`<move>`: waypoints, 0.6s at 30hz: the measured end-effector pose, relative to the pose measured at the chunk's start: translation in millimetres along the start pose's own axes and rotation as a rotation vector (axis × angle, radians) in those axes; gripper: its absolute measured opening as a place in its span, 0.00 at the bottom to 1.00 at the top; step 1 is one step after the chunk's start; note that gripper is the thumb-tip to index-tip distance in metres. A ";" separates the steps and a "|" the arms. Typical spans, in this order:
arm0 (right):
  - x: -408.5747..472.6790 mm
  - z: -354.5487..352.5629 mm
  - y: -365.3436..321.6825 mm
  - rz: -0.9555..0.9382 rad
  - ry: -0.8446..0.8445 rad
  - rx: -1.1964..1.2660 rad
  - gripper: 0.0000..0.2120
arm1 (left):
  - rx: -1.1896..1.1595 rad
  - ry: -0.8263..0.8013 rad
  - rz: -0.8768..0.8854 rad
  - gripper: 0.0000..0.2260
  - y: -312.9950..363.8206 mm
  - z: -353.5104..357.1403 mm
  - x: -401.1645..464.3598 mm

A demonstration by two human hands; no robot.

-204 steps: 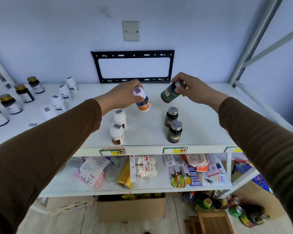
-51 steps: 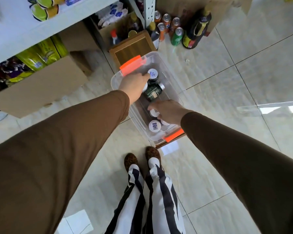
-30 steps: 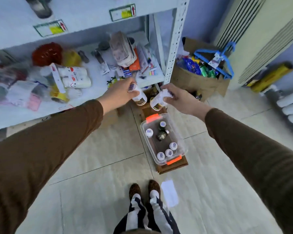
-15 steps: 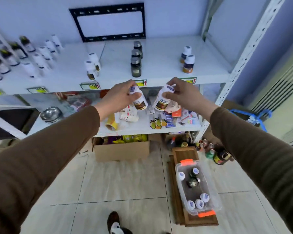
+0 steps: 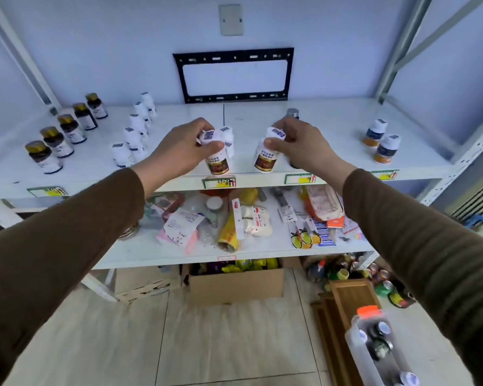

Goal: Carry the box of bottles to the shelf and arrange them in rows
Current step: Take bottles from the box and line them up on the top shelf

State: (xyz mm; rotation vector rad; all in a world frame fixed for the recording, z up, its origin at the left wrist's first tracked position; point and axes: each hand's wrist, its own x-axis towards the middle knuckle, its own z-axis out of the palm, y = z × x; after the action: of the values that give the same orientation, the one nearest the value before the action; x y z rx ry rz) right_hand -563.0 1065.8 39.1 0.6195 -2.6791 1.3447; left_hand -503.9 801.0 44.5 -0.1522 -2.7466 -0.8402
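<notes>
My left hand (image 5: 183,151) grips a white bottle with a brown label (image 5: 217,162) by its cap, low at the front edge of the top shelf (image 5: 332,165). My right hand (image 5: 301,146) grips a second white bottle of the same kind (image 5: 266,158) by the cap, beside it. A white bottle (image 5: 228,139) stands just behind the left one, and a dark bottle (image 5: 292,114) shows behind my right hand. The clear plastic box (image 5: 374,349) with orange latches sits on the floor at lower right, with several bottles inside.
Rows stand on the top shelf: dark gold-capped bottles (image 5: 64,135) far left, white bottles (image 5: 135,132) beside them, two orange-banded white bottles (image 5: 381,142) at right. The lower shelf (image 5: 179,253) holds loose packets. A cardboard box (image 5: 234,282) and wooden crate (image 5: 352,296) stand on the floor.
I have straightened from the box on the floor, and both hands have risen with one white bottle each, from below the shelf edge up to the top shelf's front.
</notes>
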 end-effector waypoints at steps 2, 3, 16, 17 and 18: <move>19.5 7.9 -10.3 0.007 0.027 -0.039 0.14 | -0.007 0.018 0.002 0.15 -16.8 -10.5 15.1; 29.6 11.2 -13.7 0.020 0.032 -0.053 0.14 | -0.012 0.026 -0.001 0.14 -24.7 -14.2 22.7; 197.3 70.5 29.7 0.139 0.041 -0.216 0.18 | 0.019 0.002 -0.070 0.15 -118.3 -9.4 153.4; 213.3 76.9 36.0 0.153 0.028 -0.212 0.18 | 0.023 0.003 -0.078 0.15 -124.3 -8.0 167.0; 227.5 83.9 41.2 0.159 0.009 -0.209 0.18 | 0.028 0.008 -0.085 0.15 -130.6 -6.4 179.0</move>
State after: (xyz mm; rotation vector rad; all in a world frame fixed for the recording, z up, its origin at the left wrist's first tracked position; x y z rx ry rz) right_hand -778.2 949.6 13.3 0.3847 -2.8630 1.0727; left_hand -697.2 693.5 30.1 -0.0264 -2.7732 -0.8221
